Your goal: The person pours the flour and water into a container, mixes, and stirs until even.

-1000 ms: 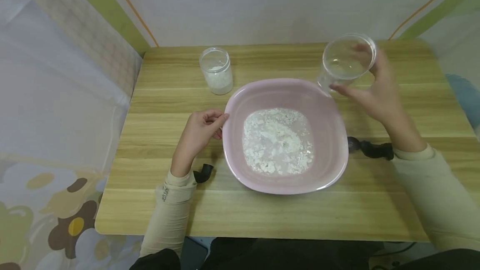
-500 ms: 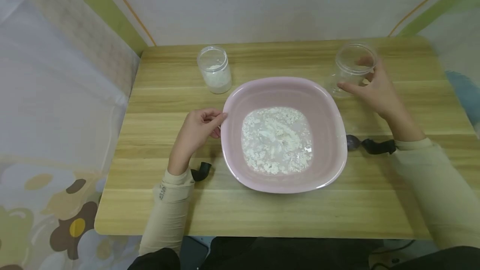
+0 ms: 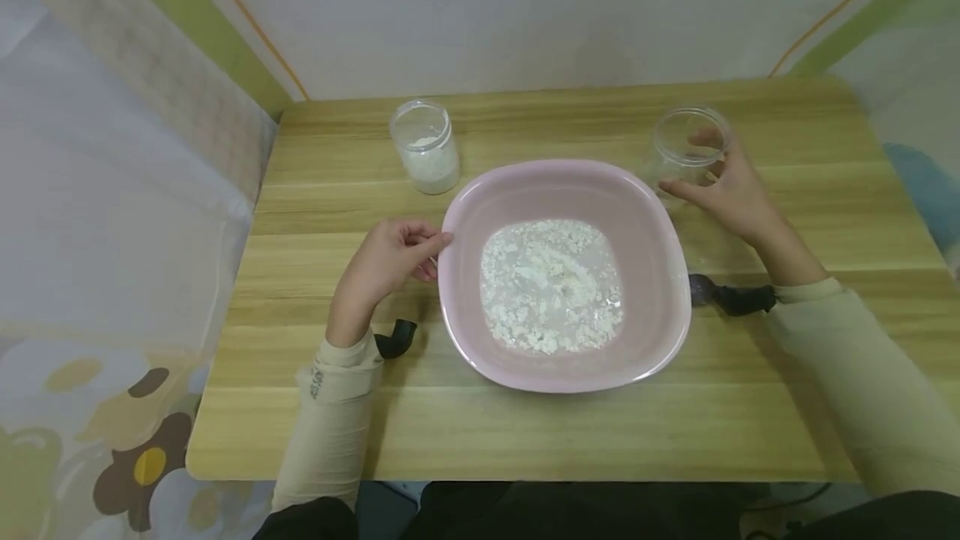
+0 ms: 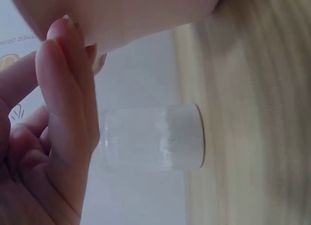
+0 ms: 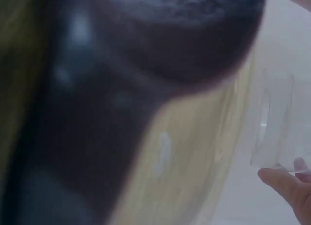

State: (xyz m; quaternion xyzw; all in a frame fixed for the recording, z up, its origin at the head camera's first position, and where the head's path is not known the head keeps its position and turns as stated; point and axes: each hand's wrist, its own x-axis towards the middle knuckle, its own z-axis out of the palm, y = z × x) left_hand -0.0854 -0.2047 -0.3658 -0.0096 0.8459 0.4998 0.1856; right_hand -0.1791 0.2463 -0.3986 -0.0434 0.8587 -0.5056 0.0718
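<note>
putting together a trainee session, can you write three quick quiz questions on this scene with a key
1. Where does the left hand touch the pink basin?
a) at its rim
b) on the white stuff inside
c) nowhere, it is clear of it

2. True or false: the jar of white powder stands upright on the wooden table.

3. Which hand holds the clear container?

Key:
1. a
2. True
3. The right hand
</note>
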